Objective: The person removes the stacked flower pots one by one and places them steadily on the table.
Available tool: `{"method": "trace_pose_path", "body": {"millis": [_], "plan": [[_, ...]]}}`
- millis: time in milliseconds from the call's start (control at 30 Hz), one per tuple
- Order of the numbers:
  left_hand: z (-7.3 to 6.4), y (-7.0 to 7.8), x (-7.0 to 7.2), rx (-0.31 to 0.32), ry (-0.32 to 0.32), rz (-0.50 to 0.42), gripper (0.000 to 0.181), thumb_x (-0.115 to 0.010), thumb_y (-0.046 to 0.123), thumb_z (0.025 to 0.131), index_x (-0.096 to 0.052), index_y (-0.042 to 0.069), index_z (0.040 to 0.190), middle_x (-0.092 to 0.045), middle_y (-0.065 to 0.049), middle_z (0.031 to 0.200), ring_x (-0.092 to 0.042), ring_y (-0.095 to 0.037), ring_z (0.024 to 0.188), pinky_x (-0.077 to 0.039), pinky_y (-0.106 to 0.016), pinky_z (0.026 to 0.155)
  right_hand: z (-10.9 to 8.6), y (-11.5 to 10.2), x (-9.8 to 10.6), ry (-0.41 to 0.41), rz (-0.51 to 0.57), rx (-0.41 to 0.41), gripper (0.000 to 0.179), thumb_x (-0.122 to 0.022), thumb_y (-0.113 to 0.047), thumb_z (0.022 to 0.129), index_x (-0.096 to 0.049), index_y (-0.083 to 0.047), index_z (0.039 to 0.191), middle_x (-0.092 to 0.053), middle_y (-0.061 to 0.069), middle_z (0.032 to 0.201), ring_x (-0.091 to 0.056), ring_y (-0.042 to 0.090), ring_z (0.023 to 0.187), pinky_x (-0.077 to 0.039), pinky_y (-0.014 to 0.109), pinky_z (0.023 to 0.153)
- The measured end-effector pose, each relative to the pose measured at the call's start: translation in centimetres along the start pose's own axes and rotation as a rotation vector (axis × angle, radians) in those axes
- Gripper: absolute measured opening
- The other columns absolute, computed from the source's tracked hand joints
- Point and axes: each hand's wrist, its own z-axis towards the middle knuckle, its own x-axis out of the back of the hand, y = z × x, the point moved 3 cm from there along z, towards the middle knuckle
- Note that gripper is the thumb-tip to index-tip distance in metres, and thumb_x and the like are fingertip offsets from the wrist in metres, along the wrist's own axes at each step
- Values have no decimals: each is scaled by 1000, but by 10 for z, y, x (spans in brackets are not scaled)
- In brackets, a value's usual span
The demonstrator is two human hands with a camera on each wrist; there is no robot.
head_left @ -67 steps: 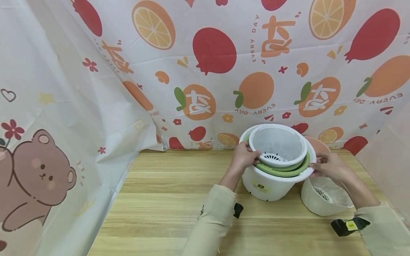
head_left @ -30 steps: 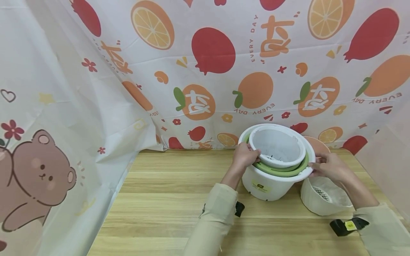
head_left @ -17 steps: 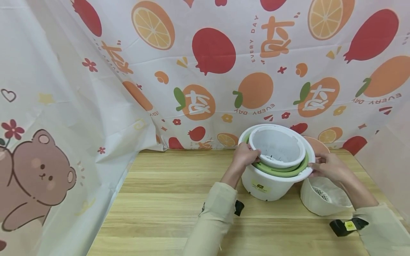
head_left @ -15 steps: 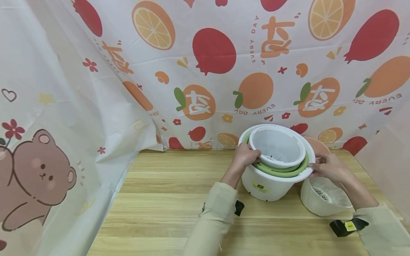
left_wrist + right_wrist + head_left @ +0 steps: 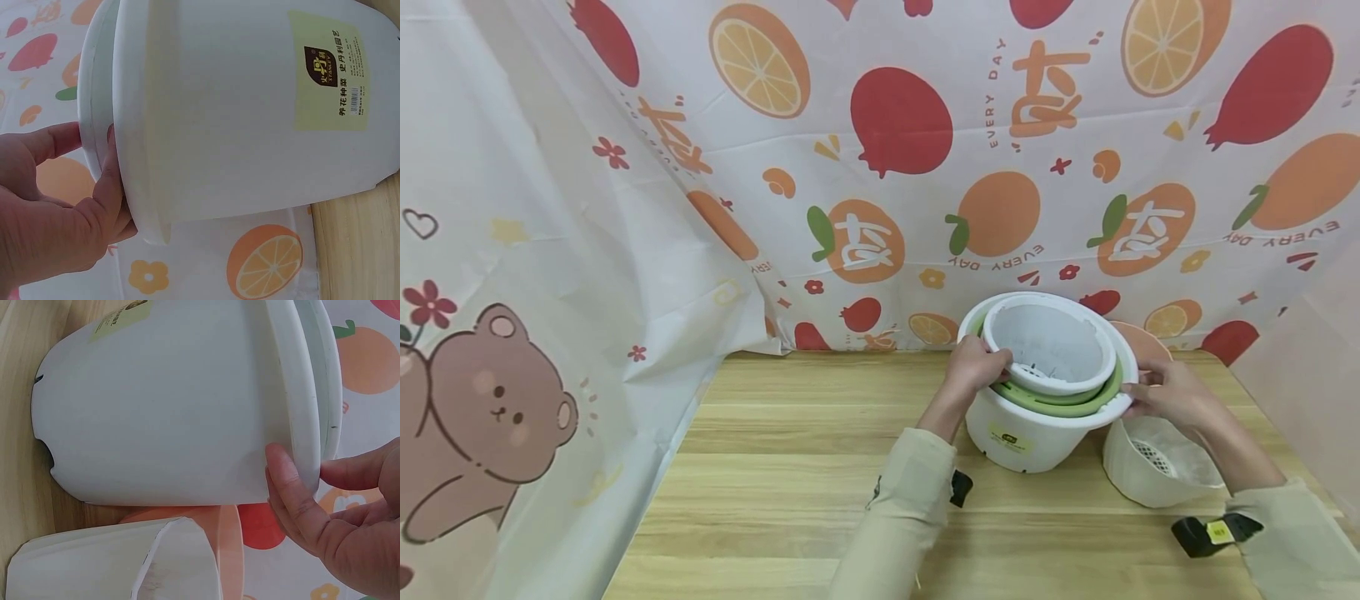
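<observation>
A large white flower pot (image 5: 1026,437) with a yellow label stands upright on the table. Nested inside are a green pot (image 5: 1067,408) and, tilted on top, a smaller white pot (image 5: 1048,337) with slots in its bottom. My left hand (image 5: 973,364) pinches the small white pot's near-left rim; in the left wrist view its fingers (image 5: 107,181) reach into the gap between the two white rims. On the right side, my right hand (image 5: 1176,392) grips the large pot's rim, thumb at the inner side and fingers (image 5: 290,484) against the outer wall.
A cream pot (image 5: 1150,479) with a grid bottom leans on its side, right of the nested pots, under my right forearm. Behind it, partly hidden, is an orange pot (image 5: 1138,340). A fruit-printed cloth (image 5: 925,250) hangs close behind the wooden table (image 5: 790,500).
Since the earliest frame the small white pot has tipped slightly, so less of its slotted bottom shows. Both hands have stayed at the rims, with almost no movement in the last second.
</observation>
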Motion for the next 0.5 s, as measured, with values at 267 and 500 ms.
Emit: {"method": "trace_pose_path", "body": {"millis": [267, 500], "plan": [[0, 0, -1, -2, -20, -52, 34, -58, 12, 84, -47, 6, 52, -63, -7, 66, -57, -11, 57, -50, -20, 56, 0, 0, -1, -3, 0, -1, 50, -52, -2, 90, -27, 22, 127, -50, 25, 99, -62, 15, 72, -55, 30, 66], [1, -1, -1, -5, -31, -86, 35, -58, 11, 83, -46, 5, 52, -63, -8, 65, -58, -12, 56, -51, -20, 55, -1, 0, 0, -2, -12, 2, 50, -52, -3, 90, -27, 22, 126, -51, 24, 98, -62, 15, 72, -55, 30, 66]]}}
